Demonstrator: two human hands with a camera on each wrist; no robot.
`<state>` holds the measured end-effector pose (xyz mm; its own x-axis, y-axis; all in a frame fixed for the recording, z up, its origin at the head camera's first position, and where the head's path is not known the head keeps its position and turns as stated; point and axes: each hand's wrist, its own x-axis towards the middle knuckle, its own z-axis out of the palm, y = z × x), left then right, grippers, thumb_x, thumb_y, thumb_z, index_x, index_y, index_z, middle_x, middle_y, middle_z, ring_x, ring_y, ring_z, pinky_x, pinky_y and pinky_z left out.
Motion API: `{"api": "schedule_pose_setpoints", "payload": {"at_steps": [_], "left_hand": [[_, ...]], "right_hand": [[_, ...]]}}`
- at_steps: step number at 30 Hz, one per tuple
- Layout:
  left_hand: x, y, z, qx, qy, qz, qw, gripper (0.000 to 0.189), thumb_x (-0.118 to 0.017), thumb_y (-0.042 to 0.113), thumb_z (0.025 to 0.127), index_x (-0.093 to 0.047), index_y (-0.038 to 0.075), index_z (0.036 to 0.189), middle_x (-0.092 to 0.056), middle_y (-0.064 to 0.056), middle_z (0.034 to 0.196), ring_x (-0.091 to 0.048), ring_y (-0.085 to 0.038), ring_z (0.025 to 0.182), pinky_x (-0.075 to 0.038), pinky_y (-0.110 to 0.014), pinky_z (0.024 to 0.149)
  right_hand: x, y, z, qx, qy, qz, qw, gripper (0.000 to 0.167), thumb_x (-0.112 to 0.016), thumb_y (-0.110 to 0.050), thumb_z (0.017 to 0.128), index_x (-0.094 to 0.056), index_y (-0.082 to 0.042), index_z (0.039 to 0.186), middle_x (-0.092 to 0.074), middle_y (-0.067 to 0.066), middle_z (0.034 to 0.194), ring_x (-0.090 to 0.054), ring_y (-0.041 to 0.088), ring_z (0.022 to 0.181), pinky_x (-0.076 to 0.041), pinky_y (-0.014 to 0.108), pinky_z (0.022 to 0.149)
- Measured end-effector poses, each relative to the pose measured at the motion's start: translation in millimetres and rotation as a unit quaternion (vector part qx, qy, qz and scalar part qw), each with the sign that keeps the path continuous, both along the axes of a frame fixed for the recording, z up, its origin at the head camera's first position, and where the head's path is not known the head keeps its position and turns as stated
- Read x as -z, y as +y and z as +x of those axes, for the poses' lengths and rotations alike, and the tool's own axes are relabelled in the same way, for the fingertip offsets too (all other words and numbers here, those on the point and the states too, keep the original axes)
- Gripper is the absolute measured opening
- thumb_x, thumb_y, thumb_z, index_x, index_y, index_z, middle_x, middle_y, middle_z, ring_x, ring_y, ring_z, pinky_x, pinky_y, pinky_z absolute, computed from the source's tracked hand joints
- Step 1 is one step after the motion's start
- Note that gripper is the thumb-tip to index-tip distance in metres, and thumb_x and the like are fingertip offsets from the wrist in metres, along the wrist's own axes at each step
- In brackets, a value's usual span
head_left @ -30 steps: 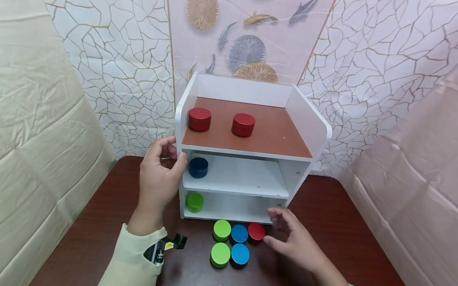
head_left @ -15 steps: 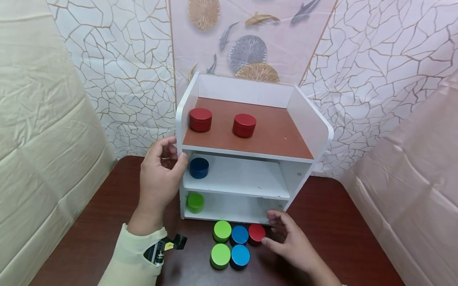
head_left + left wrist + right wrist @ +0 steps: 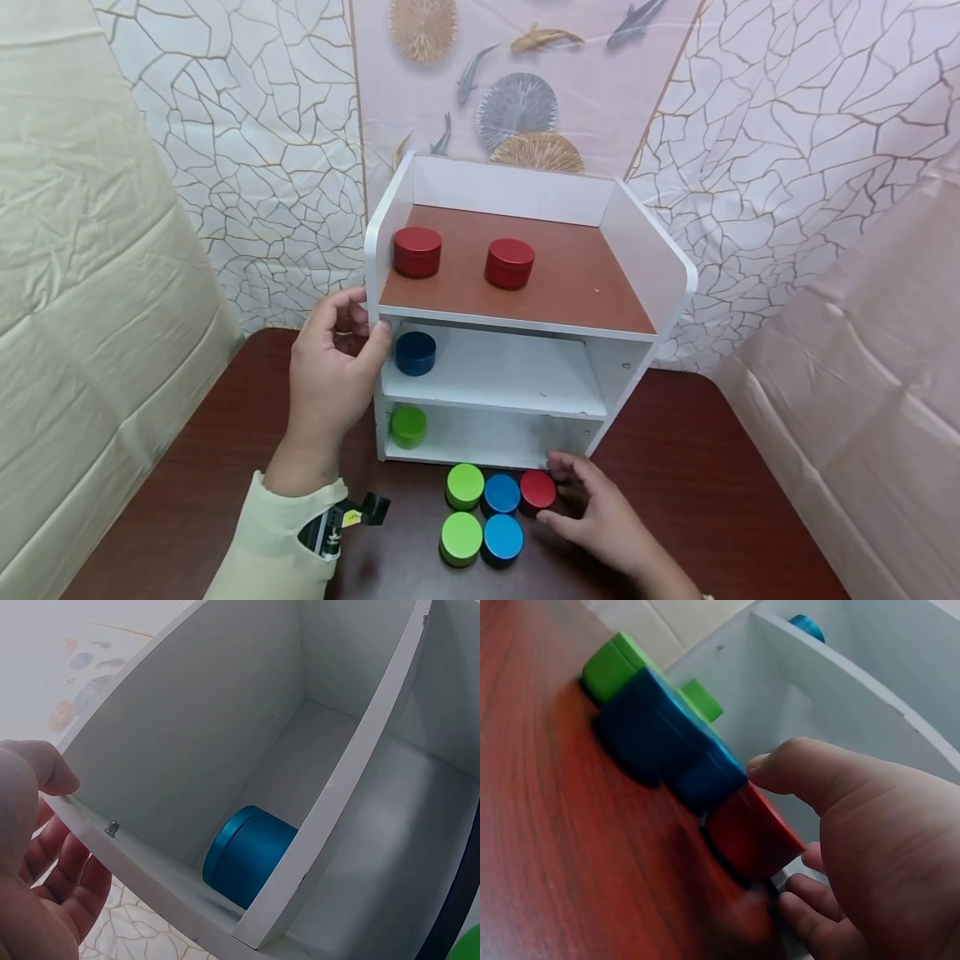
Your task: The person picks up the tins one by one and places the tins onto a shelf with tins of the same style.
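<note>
While the left hand (image 3: 330, 367) gripped the side wall of the white shelf unit (image 3: 510, 192), I had the right hand (image 3: 603, 517) spread about the red tin (image 3: 537, 490), thumb and fingers well parted; whether they touched it, I could not tell. It sat upright on the bench (image 3: 742, 492), close before the unit, at the right end of a row, just beside a blue tin (image 3: 501, 492). I judged it light and stiff, hard to crush, though its smooth wall might slip under dry fingertips. A pinch across the round side, near to far, seemed best to me, since the blue tin crowded its left. Squat and round, it pointed nowhere sideways; broader than tall, its short axis ran straight up through the flat top.
</note>
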<state>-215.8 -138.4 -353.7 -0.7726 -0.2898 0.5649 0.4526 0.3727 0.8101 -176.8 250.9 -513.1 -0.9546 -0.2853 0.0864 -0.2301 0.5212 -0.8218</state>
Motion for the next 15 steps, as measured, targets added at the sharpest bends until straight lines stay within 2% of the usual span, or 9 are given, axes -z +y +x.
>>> {"api": "schedule_pose_setpoints", "payload": {"at_steps": [5,12,15], "left_hand": [[0.1,0.3,0.0,0.002,-0.002,0.001,1.0000,0.045,-0.077,0.021,0.105,-0.067,0.014,0.148,-0.065,-0.006,0.117,-0.062,-0.015,0.104,-0.056,-0.016,0.086],[0.2,0.2,-0.8,0.002,-0.001,0.005,1.0000,0.044,-0.077,0.021,0.105,-0.067,0.014,0.147,-0.064,-0.006,0.116,-0.062,-0.015,0.104,-0.056,-0.017,0.085],[0.5,-0.4,-1.1,0.002,0.000,0.005,1.0000,0.044,-0.077,0.021,0.104,-0.067,0.014,0.147,-0.064,-0.006,0.116,-0.062,-0.015,0.103,-0.056,-0.017,0.085]], "right_hand": [[5.4,-2.9,0.6,0.003,0.000,0.016,0.9999,0.079,-0.101,-0.029,0.085,-0.062,-0.016,0.153,-0.068,0.004,0.145,-0.068,0.018,0.127,-0.063,0.028,0.105],[10.3,-7.6,0.5,0.003,0.039,0.049,0.9980,0.073,-0.101,-0.030,0.084,-0.067,-0.018,0.148,-0.070,-0.001,0.136,-0.070,0.014,0.120,-0.064,0.031,0.102],[11.8,-9.5,-0.5,0.013,0.036,0.058,0.9976,0.070,-0.102,-0.031,0.084,-0.068,-0.021,0.145,-0.070,-0.003,0.133,-0.069,0.011,0.118,-0.064,0.029,0.100]]}}
